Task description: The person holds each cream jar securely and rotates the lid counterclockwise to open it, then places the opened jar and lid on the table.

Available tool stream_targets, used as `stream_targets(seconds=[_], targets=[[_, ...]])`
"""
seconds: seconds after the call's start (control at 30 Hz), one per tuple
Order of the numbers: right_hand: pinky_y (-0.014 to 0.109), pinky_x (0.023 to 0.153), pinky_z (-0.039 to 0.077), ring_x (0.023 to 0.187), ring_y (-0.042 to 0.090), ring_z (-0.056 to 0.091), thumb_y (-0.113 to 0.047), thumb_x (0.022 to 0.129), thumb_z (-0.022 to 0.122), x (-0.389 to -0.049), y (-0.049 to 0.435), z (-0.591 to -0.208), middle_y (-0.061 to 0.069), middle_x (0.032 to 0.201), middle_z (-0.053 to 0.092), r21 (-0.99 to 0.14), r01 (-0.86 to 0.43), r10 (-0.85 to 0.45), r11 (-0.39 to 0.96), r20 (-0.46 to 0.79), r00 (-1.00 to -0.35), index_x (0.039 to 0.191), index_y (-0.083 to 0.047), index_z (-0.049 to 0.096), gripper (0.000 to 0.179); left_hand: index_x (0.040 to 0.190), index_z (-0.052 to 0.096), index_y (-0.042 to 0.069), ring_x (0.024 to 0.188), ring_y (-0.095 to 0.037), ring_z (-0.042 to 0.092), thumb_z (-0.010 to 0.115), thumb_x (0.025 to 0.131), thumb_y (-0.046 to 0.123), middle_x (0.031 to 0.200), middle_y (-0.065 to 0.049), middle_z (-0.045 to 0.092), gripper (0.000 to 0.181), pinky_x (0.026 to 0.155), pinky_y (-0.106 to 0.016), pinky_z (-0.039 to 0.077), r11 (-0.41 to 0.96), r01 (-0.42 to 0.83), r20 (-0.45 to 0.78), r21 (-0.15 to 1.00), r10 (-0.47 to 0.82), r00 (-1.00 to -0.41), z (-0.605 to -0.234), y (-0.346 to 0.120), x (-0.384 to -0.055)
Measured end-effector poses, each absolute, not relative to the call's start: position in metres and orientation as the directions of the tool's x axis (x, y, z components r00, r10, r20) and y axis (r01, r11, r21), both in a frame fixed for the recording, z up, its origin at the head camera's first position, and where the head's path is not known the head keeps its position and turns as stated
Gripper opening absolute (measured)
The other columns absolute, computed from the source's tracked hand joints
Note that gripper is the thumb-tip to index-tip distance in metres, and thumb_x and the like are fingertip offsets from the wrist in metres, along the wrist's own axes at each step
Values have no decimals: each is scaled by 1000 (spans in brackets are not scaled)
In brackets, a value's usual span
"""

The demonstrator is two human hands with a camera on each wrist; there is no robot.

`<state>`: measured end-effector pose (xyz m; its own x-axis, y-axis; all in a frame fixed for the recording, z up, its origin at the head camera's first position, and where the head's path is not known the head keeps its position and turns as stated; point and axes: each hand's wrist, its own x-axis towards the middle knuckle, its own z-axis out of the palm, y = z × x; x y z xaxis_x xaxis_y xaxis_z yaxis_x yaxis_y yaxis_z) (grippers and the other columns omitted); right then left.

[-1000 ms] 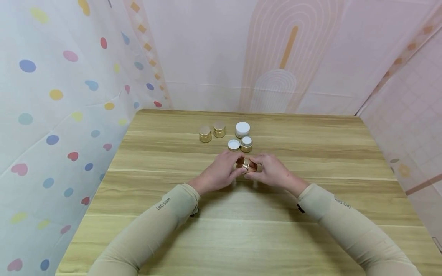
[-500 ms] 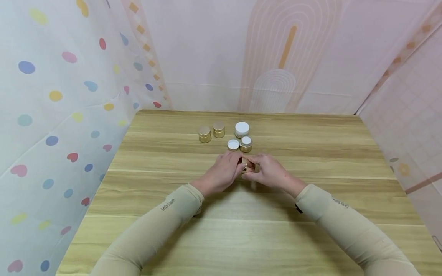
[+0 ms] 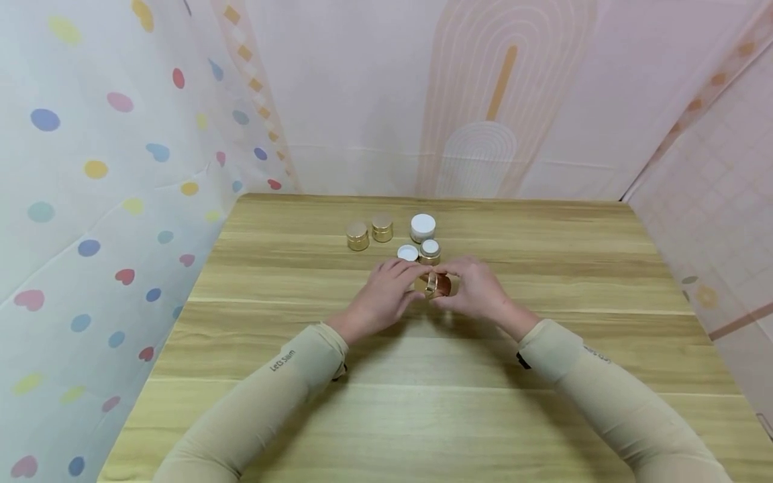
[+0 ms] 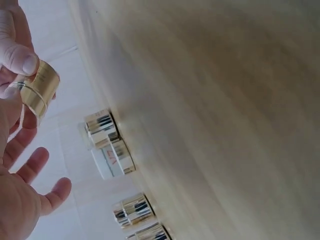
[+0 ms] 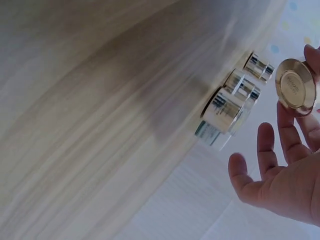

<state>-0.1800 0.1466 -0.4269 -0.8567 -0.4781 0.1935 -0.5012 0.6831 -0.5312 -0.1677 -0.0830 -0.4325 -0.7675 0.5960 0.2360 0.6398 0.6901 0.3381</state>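
Note:
Both hands hold a small shiny gold cosmetic jar (image 3: 443, 286) on its side above the table. My left hand (image 3: 376, 299) has thumb and fingers about the lid end. My right hand (image 3: 480, 292) pinches the base end, thumb below and forefinger above. The right wrist view shows the jar's round bottom (image 5: 295, 89) with faint embossed marks. A seam runs round the jar in the left wrist view, and the other fingers (image 4: 37, 161) of the left hand stand spread apart. Just beyond the hands are an upturned white-lined lid (image 3: 407, 253) and a jar with a white top (image 3: 430, 251).
A white-lidded jar (image 3: 423, 227) stands behind the lidless one. To its left are two gold jars, one nearer (image 3: 357, 237) and one farther (image 3: 382, 228). They stand towards the back of the wooden table (image 3: 543, 241), below a patterned curtain (image 3: 362, 100).
My left hand has turned on the lid end and its fingers have eased apart, with the thumb now lower. The held jar has shifted slightly; the jars on the table stay put.

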Motion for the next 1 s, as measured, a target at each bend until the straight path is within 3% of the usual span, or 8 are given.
stream_targets(seconds=[0.13, 0.3, 0.5, 0.77, 1.0], targets=[[63, 109, 46, 121, 35, 66, -27, 77, 95, -178, 145, -426, 7, 126, 79, -527, -448, -447, 723, 137, -884, 124, -17, 78, 51, 157, 50, 13, 143, -33, 53, 61, 108, 36, 151, -11, 62, 55, 123, -63, 37, 704, 617, 198, 353, 588, -784, -436, -81, -167], [67, 113, 41, 128, 38, 63, -29, 77, 94, -176, 146, -425, 8, 134, 76, -522, -410, -422, 748, 104, -901, 126, -18, 77, 52, 161, 44, 13, 148, -35, 49, 67, 105, 37, 157, -12, 57, 66, 124, -65, 35, 695, 640, 206, 328, 608, -767, -437, -84, -166], [68, 115, 39, 129, 39, 63, -30, 77, 95, -177, 147, -425, 9, 135, 75, -502, -400, -416, 767, 86, -905, 127, -18, 77, 55, 157, 50, 14, 147, -35, 50, 72, 102, 22, 155, -9, 60, 60, 124, -64, 36, 674, 681, 233, 287, 640, -732, -435, -86, -166], [68, 115, 39, 125, 35, 66, -30, 75, 97, -179, 145, -427, 4, 130, 78, -511, -419, -441, 751, 84, -893, 123, -21, 78, 52, 154, 52, 10, 143, -35, 53, 71, 103, 35, 149, -13, 63, 60, 124, -59, 37, 692, 650, 211, 314, 616, -759, -435, -88, -167], [70, 114, 38, 125, 37, 65, -32, 77, 95, -179, 144, -423, 6, 129, 78, -491, -430, -450, 757, 83, -889, 124, -19, 77, 53, 152, 57, 16, 145, -33, 51, 78, 98, 24, 150, -5, 64, 58, 122, -60, 38, 669, 696, 262, 260, 645, -718, -434, -90, -169]])
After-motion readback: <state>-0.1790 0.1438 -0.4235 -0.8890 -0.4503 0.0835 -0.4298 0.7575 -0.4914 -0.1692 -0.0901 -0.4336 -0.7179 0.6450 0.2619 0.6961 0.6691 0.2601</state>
